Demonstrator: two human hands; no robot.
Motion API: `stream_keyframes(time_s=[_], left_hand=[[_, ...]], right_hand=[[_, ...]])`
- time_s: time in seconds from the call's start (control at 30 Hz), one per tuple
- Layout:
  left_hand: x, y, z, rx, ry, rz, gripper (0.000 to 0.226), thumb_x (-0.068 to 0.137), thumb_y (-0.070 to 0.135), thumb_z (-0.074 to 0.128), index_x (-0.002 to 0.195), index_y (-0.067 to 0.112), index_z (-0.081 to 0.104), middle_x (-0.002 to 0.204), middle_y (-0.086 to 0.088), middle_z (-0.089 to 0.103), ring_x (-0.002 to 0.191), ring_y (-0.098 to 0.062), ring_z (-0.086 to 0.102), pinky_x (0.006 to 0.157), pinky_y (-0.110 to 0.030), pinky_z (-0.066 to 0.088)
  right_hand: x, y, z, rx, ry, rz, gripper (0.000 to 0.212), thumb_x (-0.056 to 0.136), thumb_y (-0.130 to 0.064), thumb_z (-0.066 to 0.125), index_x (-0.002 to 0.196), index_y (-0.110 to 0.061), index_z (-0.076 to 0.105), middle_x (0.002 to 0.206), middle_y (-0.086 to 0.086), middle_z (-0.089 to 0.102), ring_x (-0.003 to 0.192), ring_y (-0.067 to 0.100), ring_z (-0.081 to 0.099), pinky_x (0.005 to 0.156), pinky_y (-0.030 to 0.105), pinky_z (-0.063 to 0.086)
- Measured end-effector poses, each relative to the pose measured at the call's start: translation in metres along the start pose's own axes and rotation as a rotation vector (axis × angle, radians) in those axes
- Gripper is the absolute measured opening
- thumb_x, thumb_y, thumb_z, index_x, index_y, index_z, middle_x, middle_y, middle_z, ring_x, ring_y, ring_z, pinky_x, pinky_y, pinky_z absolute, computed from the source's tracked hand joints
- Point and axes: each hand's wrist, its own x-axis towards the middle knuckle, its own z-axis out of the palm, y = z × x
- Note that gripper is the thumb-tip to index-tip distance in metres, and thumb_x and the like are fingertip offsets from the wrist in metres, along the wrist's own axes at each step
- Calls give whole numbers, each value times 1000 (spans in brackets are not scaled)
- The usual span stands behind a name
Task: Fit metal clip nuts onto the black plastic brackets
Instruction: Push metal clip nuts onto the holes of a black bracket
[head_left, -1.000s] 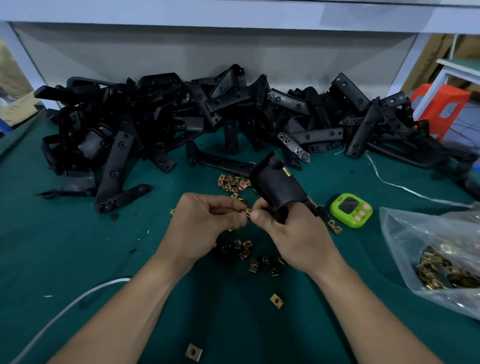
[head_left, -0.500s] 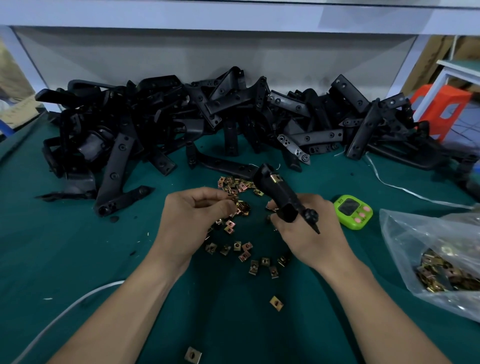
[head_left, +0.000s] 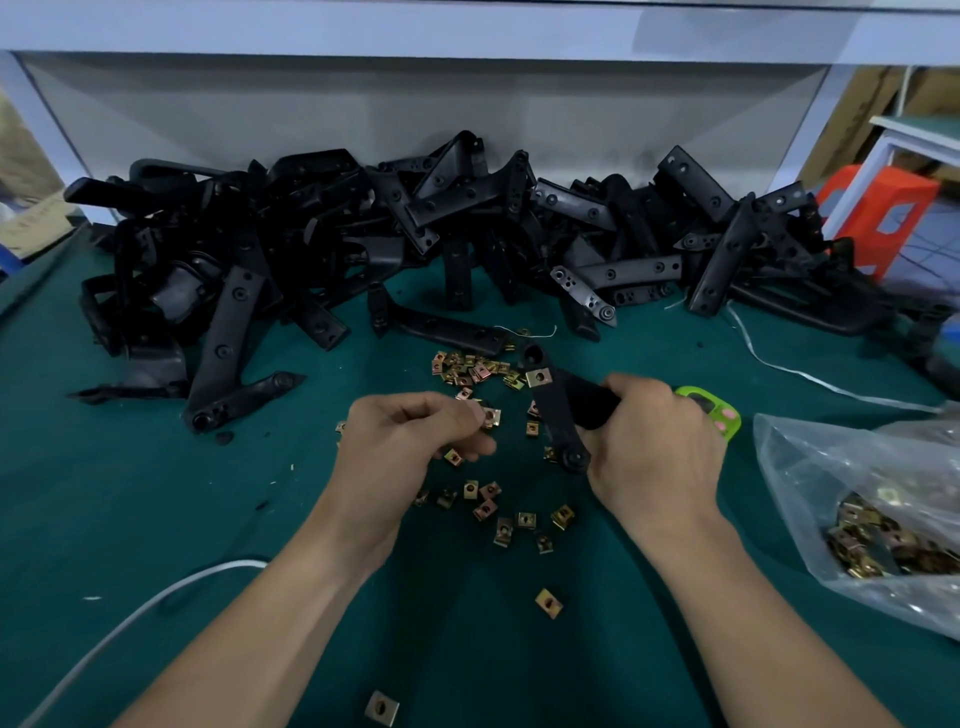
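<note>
Workstation seen from above the person's hands. A green-covered counter (head_left: 156, 519) fills the field; along its far edge, against a pale back panel, lies a heap of black plastic brackets (head_left: 363, 234) spanning nearly the full width. At the right edge a clear plastic bag (head_left: 810, 467) lies on its side, with a mass of brass-coloured nuts gathered in its lower part. Both bare forearms enter from the bottom. The right hand (head_left: 660, 452) has its fingers wrapped round the thick end of a held bracket (head_left: 556, 410), whose flat arm slants from the upper left down to a round boss just beside the base of the thumb. The left hand (head_left: 410, 441) sits just left of this arm, apart from it, its fingers curled. A white cable (head_left: 130, 618) curves across the near left of the counter. A green timer (head_left: 719, 415) shows partly behind the right knuckles. Scattered clip nuts (head_left: 467, 366) lie on the counter between the heap and the hands, with more below the hands and two strays nearer the viewer. A fitted clip nut (head_left: 538, 376) sits on the upper part of the bracket's arm, below its end hole. A single clip nut (head_left: 491, 417) is pinched between the left thumb and forefinger, close to the arm but not touching it.
</note>
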Motion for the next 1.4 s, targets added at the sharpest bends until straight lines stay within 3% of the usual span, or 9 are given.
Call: stream_keyframes(time_s=[0.07,0.33,0.57,0.83,0.97,1.1,1.17,1.23,1.4], left_hand=[[-2,0,3,2,-20,-8,23,88,18,73,66,9,76,74,-16,75,67,-10,66,64,-10,48],[-9,-2,15,17,-57,-19,27,89,22,74,63,15,74,75,-13,76,71,-13,70,69,-12,50],[-14,-6,29,27,95,9,22,87,21,77,65,16,78,69,-7,76,63,-10,68,62,-12,50],[-16,-5,32,54,141,13,21,87,20,77,66,20,79,69,-2,76,65,-6,70,62,-9,49],[-18,-6,32,69,112,6,21,86,20,78,65,21,79,67,-3,76,63,-8,70,63,-14,53],[-19,-7,31,72,64,-10,17,86,16,77,69,19,80,68,-6,76,61,-10,69,61,-15,52],[-19,-7,30,73,45,-11,17,86,13,77,70,18,81,69,-7,76,62,-11,70,62,-17,53],[-19,-8,30,60,37,-6,16,85,11,78,70,16,81,69,-8,76,61,-11,69,61,-17,53],[-20,-10,30,66,36,14,13,83,12,80,70,16,81,68,-8,76,61,-11,70,62,-15,52]], right_hand=[[0,1,1,-25,33,4,31,76,-33,81,67,-24,52,51,-10,31,59,29,37,61,33,27],[2,3,7,-45,77,18,36,73,-47,83,68,-25,55,51,-11,32,58,27,40,59,33,27],[3,0,8,-45,50,45,41,74,-54,80,67,-27,50,55,-5,42,61,27,41,60,34,29],[2,-1,9,0,14,67,41,76,-51,80,66,-25,50,54,-10,37,60,27,43,59,34,31],[3,-2,7,-45,46,58,38,75,-52,81,70,-25,54,53,-10,32,60,27,42,59,34,30],[2,-5,3,-110,81,10,38,72,-37,83,63,-20,52,48,-10,32,49,24,38,52,31,16],[1,-10,-1,-155,114,0,39,62,-27,88,56,-19,50,45,-11,25,41,13,19,52,25,5],[-1,-17,-5,-225,135,12,41,50,-19,91,51,-20,49,44,-12,20,48,3,2,58,20,-3],[-2,-20,-2,-206,206,-21,41,42,-1,86,48,-20,50,52,-12,3,54,1,-5,52,26,3]])
